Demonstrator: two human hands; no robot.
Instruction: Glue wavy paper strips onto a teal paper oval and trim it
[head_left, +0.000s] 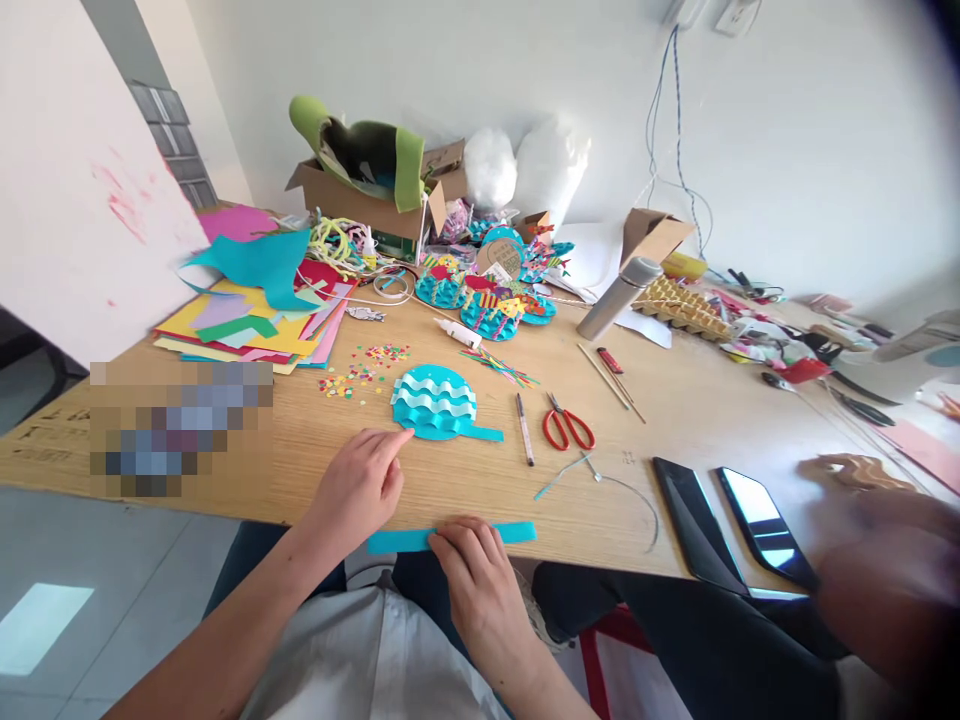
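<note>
My left hand rests on the table with its index finger stretched out to the lower edge of a round blue paper craft; it grips nothing. Wavy blue and pale paper bands cross this craft, and a flat blue tab sticks out at its right. At the table's front edge, my right hand is closed on a blue paper strip, thumb hidden beneath the fingers. Confetti dots lie behind the craft. To its right are a pen and red-handled scissors.
Coloured paper sheets are stacked at the left. Finished paper crafts, a glue bottle and a grey flask stand farther back. A phone lies at the right, near another person's blurred hand.
</note>
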